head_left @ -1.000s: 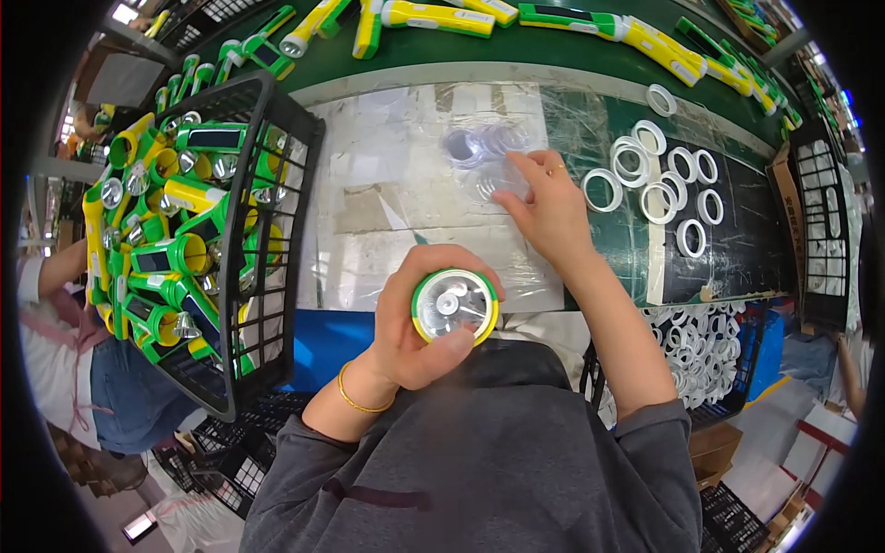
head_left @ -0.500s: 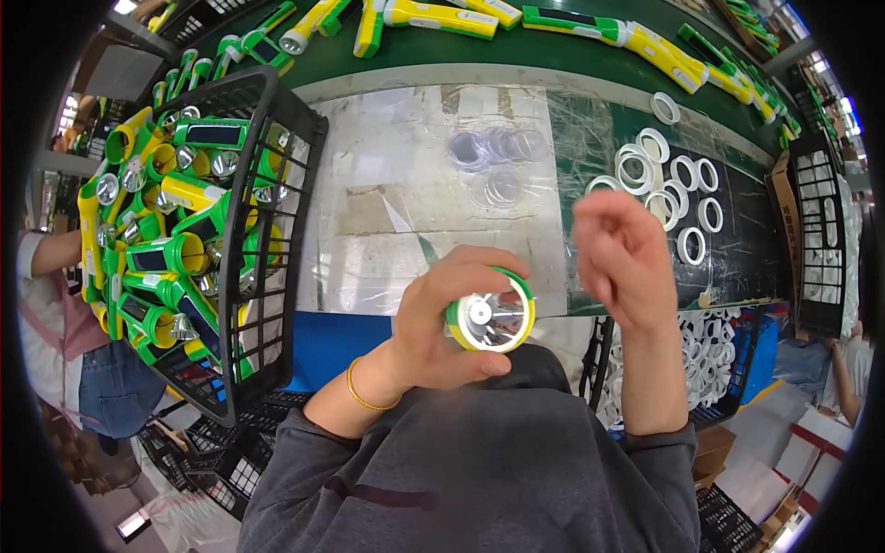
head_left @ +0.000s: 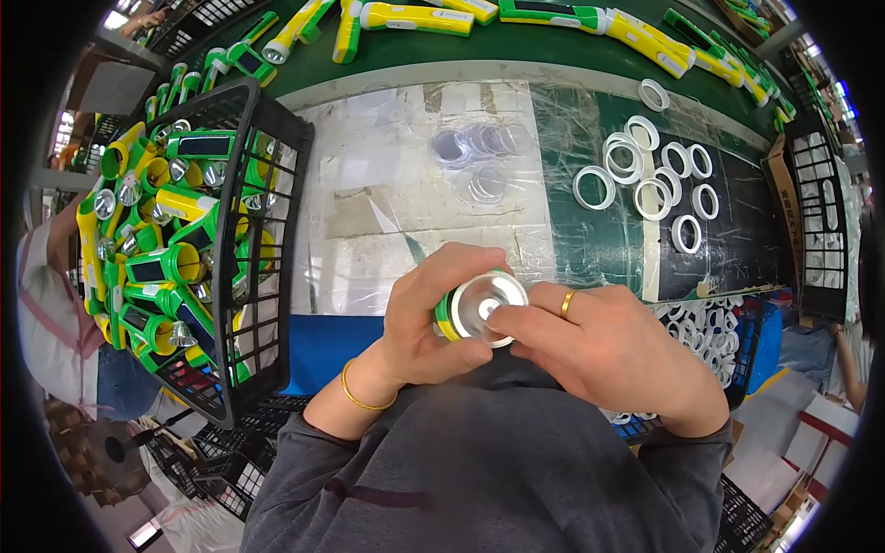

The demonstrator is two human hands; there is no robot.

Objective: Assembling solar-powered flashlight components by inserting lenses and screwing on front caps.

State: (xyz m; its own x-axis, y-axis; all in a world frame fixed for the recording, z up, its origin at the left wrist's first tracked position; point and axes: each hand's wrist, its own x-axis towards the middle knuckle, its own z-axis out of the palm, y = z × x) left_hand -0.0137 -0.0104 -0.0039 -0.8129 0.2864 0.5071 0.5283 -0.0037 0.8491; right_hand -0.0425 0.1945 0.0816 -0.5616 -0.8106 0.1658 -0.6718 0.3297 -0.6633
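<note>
green-and-yellow torch (head_left: 449, 311) gripped upright in closed left hand (head_left: 426, 327), round reflector face up, right hand (head_left: 613, 355) fingertips (head_left: 502, 320) pressing a clear disc onto it.

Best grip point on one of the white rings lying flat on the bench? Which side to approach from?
Judging by pose, take a white ring from above, pinching across its band with one finger inside the open centre and one outside. It lies flat on the green mat, so there is little side edge to grab. Choose one at the cluster's edge, clear of neighbouring rings.
</note>
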